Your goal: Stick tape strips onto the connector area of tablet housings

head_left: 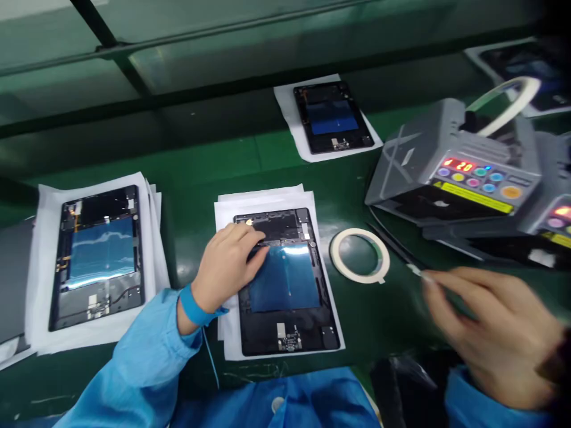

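In front of me an opened tablet (285, 279) lies on white paper sheets, its blue-covered battery and circuit boards exposed. My left hand (229, 261) rests over its upper left side, fingers bent and thumb close to the index finger, holding it against the sheets. Whatever is under those fingertips is hidden. My right hand (486, 321), blurred, is off to the right above the table, pinching a small white piece of tape (414, 269). Thin dark strands (392, 241) run up-left from that pinch; I cannot tell whether they are held. A roll of cream tape (335, 255) lies between the hands.
Tape dispensers (473, 172) with lit displays stand at the right. Another opened tablet (102, 255) lies on paper at the left, with a further one (332, 119) at the back. A dark panel (15, 279) sits at the far left edge.
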`<state>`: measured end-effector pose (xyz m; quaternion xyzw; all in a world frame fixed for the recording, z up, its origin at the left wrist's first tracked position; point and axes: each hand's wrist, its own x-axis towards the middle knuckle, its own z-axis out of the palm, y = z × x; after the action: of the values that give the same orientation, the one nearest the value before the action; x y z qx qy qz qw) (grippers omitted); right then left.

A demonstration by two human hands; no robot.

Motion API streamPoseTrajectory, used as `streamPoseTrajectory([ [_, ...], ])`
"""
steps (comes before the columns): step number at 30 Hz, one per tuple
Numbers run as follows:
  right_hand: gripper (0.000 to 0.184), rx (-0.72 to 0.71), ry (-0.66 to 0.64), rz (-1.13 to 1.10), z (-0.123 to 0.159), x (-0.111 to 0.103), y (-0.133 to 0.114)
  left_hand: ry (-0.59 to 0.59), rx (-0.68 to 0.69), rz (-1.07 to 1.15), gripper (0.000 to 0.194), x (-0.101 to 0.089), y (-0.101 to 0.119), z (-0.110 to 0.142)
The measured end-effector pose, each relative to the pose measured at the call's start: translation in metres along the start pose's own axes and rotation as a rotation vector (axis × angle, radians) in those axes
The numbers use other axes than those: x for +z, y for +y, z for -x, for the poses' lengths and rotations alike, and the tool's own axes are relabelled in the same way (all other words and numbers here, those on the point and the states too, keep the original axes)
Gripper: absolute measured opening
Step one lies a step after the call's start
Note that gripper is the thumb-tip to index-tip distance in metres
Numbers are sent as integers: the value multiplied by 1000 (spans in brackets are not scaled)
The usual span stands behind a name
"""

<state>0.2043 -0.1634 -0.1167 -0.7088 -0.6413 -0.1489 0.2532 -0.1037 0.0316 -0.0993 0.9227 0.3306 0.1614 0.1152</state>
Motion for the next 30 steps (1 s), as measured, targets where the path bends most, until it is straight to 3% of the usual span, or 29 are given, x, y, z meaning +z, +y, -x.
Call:
streamPoseTrajectory([
  [3,22,-289,-69,-178,-40,23,-47,-9,0,-114,21,-7,-18,18],
  [5,18,-378,-111,-277,-67,44,-74,-26,8,-149,27,-3,-27,24],
  [9,16,-453,-142,-326,-109,91,-115,-45,-2,-142,37,9,-32,28],
  [12,18,-436,-135,-290,-124,120,-133,-27,-21,-112,38,14,-32,30],
  [16,16,-424,-92,-267,-128,136,-142,-19,-20,-99,36,15,-32,31],
  [30,14,-460,-151,-221,-125,139,-139,-5,-26,-50,33,20,-33,31],
])
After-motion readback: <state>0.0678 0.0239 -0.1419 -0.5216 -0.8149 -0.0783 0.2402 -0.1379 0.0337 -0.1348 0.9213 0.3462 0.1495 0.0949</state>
